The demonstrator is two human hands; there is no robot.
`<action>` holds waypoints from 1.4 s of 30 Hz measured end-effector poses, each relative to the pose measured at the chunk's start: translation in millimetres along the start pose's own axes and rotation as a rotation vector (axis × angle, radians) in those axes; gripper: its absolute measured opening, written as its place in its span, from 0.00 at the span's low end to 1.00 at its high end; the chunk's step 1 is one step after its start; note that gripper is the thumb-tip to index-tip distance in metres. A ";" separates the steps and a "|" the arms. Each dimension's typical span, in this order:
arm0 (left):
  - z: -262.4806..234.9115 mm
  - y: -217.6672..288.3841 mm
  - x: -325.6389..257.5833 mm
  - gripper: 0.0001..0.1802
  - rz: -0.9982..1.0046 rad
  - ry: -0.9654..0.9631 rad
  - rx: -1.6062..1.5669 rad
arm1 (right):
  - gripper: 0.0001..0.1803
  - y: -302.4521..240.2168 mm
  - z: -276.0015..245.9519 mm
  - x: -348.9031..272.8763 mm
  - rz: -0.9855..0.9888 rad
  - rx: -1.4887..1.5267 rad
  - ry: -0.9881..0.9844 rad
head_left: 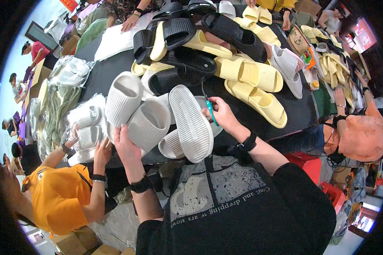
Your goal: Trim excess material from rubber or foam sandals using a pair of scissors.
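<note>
My left hand (124, 143) grips a pair of white ribbed slide sandals (136, 111) by their lower edge, holding them upright over the black table (102, 74). My right hand (220, 114) holds small teal-handled scissors (209, 105), blades pointing up, just right of another white sandal (190, 123) that lies sole up against the pair. More white sandals lie under it.
A heap of black sandals (187, 40) and pale yellow sandals (253, 87) covers the far table. A person in an orange shirt (59, 197) at my left handles bagged white sandals (87, 127). Another person in orange (361, 136) sits at right. A red stool (306, 163) stands near.
</note>
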State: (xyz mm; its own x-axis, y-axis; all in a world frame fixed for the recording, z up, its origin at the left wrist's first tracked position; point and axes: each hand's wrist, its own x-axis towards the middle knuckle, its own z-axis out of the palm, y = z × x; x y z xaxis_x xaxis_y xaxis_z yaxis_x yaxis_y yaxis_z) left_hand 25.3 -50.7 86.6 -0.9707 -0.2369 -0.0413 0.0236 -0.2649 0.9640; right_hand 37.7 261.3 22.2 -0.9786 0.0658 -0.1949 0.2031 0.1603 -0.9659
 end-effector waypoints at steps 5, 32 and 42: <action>-15.8 7.6 -16.8 0.16 -0.074 0.196 -0.201 | 0.37 24.1 11.5 22.1 0.051 0.416 -0.140; 11.2 13.4 -65.6 0.27 -0.001 -0.114 -0.256 | 0.21 -67.0 4.3 6.3 -0.407 -0.466 0.141; 2.3 16.0 -66.1 0.31 0.095 -0.098 0.068 | 0.22 -110.7 45.6 -20.0 -0.602 -0.379 -0.313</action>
State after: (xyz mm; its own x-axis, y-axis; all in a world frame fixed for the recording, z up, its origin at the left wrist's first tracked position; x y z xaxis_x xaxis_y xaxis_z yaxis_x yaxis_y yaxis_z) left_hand 89.3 -37.1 105.4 -0.9836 -0.1648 0.0738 0.1037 -0.1813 0.9779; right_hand 33.3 197.3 125.2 -0.8762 -0.4112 0.2514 -0.4240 0.4097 -0.8077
